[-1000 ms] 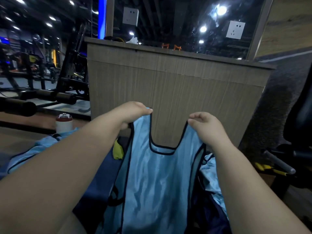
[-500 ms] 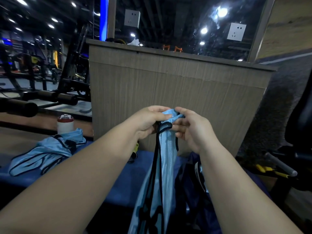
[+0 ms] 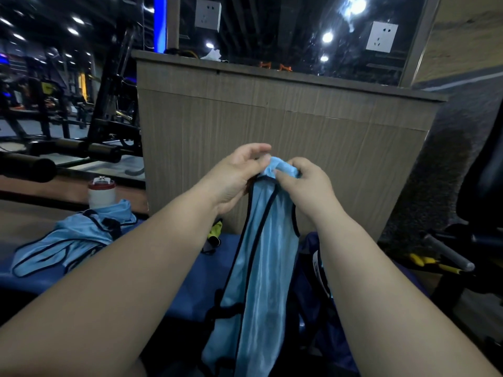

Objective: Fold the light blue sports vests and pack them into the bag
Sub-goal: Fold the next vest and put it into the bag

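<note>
A light blue sports vest point(image 3: 261, 270) with black trim hangs lengthwise, folded in half, in front of me. My left hand point(image 3: 239, 172) and my right hand point(image 3: 304, 180) both pinch its shoulder straps together at the top. More light blue vests point(image 3: 73, 238) lie crumpled on the blue bench point(image 3: 174, 270) at the left. The dark blue bag point(image 3: 313, 270) sits behind the hanging vest, mostly hidden by it and by my right arm.
A wood-grain counter point(image 3: 272, 126) stands right behind my hands. A white bottle with a red lid point(image 3: 101, 193) stands by the vest pile. A yellow-green item point(image 3: 215, 231) lies on the bench. Gym machines fill the left; a black seat and a metal bar stand at the right.
My hands came together from shoulder-width apart, folding the spread vest in half lengthwise. They now hold both straps bunched at one point.
</note>
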Demonstrator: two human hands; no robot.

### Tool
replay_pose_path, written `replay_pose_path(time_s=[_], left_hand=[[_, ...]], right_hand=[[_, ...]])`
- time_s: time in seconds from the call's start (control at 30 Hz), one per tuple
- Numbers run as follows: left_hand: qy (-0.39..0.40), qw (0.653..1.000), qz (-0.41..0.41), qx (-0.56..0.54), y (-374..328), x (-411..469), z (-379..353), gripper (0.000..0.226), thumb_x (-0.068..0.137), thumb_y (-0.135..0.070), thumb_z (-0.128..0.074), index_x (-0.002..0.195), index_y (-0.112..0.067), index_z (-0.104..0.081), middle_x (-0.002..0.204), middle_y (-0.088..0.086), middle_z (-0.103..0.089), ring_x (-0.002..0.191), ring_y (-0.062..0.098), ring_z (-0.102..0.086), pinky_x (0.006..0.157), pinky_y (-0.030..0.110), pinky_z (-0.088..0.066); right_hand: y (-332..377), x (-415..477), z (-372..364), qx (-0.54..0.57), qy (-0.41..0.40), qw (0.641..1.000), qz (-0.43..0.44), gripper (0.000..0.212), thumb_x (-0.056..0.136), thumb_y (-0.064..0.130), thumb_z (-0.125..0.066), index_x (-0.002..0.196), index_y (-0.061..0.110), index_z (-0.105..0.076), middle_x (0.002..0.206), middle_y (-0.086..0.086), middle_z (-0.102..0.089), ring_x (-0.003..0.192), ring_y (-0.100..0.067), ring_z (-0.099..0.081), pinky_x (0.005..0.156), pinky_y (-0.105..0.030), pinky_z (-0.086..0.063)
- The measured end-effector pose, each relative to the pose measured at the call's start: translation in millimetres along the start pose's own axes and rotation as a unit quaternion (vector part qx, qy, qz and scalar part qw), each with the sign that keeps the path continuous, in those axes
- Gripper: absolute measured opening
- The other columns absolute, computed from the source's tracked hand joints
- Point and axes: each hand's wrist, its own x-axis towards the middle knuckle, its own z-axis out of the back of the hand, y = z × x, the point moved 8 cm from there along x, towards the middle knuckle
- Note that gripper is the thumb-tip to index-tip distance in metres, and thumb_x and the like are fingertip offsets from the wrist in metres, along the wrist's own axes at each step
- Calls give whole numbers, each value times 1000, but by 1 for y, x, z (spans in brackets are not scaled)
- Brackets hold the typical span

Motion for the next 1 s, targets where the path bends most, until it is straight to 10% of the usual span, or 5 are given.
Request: replay_pose_path(time_s=[0.2,0.43,0.73,1.0], left_hand=[[53,994,51,79,39,-14,-5,99,63,-20,-89,140,-28,-27,128,-1,-58,115,15,-61,98,36,-50],[136,979,123,88,89,-35,-10,39,81,1,-73,116,-14,-62,112,3,-72,104,18,-68,94,31,-53],[230,934,263,74,140,-67,5,39,69,-7,-70,108,-11,-68,105,1,-73,98,14,-69,87,25,-54],[124,960,249,30,146,-52,39,34,81,-24,-74,112,-12,-65,109,7,-73,99,19,-69,90,33,-55]], right_hand=[[0,-1,0,122,4,992,-19,26,91,31,-67,73,22,-50,69,5,-51,60,-8,-49,59,-29,-42],[1,5,12,131,-5,991,-10,19,88,36,-70,77,23,-62,75,6,-59,70,-9,-57,67,-29,-47],[-19,12,40,220,-38,973,-58,7,91,32,-68,89,26,-71,93,3,-73,88,-16,-71,85,-42,-59],[-63,13,55,70,-121,984,-111,21,93,29,-62,113,33,-67,115,6,-66,97,-14,-63,91,-35,-53]])
